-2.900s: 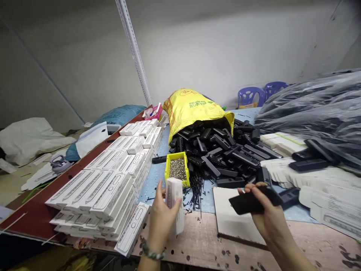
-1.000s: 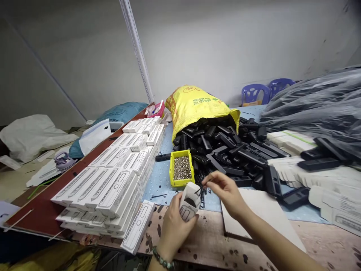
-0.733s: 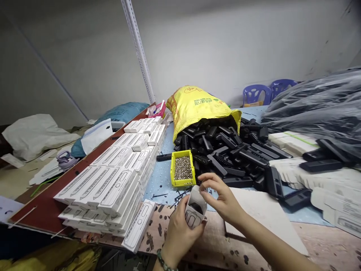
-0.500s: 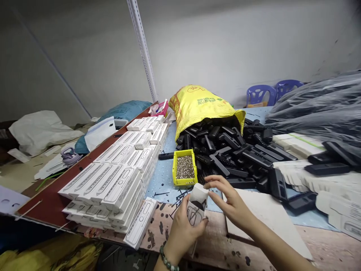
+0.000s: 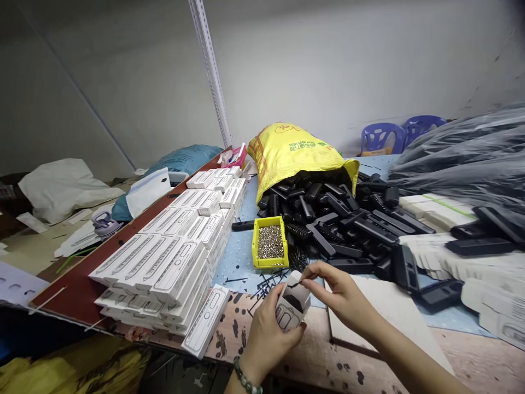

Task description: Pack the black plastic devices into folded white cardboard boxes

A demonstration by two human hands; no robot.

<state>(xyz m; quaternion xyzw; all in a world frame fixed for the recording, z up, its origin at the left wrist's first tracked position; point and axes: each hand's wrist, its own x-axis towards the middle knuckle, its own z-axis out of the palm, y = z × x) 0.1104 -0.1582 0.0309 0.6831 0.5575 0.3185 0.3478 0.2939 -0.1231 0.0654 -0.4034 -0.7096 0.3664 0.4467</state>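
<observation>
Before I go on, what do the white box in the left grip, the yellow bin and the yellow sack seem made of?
White box: likely thin card, matte, judging by its folded open flap. Yellow bin: probably moulded plastic, smooth, judging by its evenly coloured, stiff walls. Yellow sack: pliable printed plastic, perhaps woven, with sheen on its creases.

A small packing workshop is showing itself here: long white printed cardboard boxes are lying stacked on a long desk, a yellow printed plastic sack is spilling black oblong plastic pieces, and a yellow open-topped plastic bin is holding many tiny metallic parts. A person's bare hands are working at an open white cardboard box. Flat white printed cardboard blanks are lying at the right, while a perforated pale metal post is rising before a plain grey wall
</observation>
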